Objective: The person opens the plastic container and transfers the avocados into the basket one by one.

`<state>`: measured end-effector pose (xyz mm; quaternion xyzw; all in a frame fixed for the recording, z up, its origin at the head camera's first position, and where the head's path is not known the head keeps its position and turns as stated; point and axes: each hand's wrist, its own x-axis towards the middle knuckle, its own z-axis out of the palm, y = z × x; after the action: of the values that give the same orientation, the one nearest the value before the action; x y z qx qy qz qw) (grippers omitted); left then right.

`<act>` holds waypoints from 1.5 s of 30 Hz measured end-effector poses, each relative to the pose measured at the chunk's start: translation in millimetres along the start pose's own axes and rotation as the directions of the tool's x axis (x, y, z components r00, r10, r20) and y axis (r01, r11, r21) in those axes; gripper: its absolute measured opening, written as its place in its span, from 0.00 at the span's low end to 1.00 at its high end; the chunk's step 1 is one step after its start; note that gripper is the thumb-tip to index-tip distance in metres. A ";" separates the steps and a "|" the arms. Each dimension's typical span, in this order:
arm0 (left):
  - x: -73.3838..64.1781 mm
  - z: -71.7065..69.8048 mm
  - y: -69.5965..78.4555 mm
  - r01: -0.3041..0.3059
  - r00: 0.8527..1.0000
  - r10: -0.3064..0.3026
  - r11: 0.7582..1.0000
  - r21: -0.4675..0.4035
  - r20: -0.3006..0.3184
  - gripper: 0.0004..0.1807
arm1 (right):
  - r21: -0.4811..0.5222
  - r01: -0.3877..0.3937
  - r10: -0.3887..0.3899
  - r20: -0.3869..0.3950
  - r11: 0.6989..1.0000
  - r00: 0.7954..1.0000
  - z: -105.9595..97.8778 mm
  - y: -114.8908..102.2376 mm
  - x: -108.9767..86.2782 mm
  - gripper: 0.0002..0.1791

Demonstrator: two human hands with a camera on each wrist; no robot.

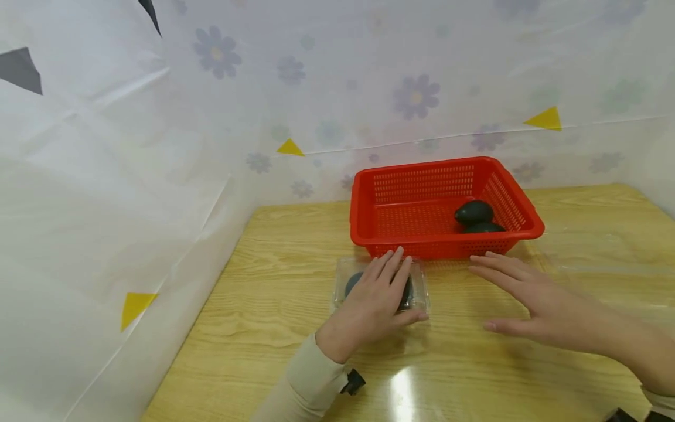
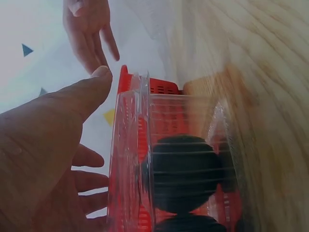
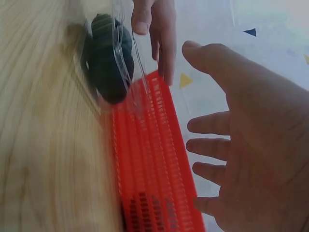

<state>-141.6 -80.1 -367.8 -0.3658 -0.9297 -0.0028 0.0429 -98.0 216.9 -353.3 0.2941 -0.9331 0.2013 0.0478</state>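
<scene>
A clear plastic clamshell box (image 1: 420, 284) lies on the table with dark green avocados (image 2: 183, 166) inside, its lid lowered over them. My left hand (image 1: 369, 299) reaches over this lid, fingers straight and thumb spread toward the near right corner. In the left wrist view, the fingers and thumb lie alongside the lid. My right hand (image 1: 543, 302) hovers to the right of the box, fingers extended and holding nothing. In the right wrist view, its palm faces the red basket (image 3: 159, 145).
Right behind the box stands the red plastic basket, two avocados (image 1: 474, 212) at its right end. The wooden table (image 1: 253, 281) meets a white flowered sheet (image 1: 327, 88) at the back and left. Thin clear plastic (image 1: 606, 252) lies at the right.
</scene>
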 end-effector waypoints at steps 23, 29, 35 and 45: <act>-5.7 -0.3 -10.3 -0.249 0.949 0.254 0.967 0.049 -0.187 0.34 | 0.427 -0.108 0.093 0.055 0.898 0.994 66.4 -13.7 46.0 0.30; -3.9 -5.7 -9.6 -0.282 0.931 0.286 0.958 0.049 -0.225 0.14 | 0.604 -0.146 0.155 0.037 0.783 0.987 73.9 -12.3 54.4 0.20; -2.6 -8.2 -4.0 -0.295 0.905 0.315 0.949 0.109 -0.287 0.14 | 0.769 -0.230 0.209 0.128 0.597 0.969 77.9 -16.8 56.9 0.21; -1.6 -6.7 4.1 -0.322 0.915 0.329 0.944 0.068 -0.235 0.14 | 0.916 -0.328 0.113 0.310 0.230 0.944 80.9 -15.3 47.0 0.20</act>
<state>-137.2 -78.4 -361.4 -0.5117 -0.8434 -0.0274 0.1614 -125.6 147.9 -412.2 0.1438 -0.6514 0.7011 -0.2518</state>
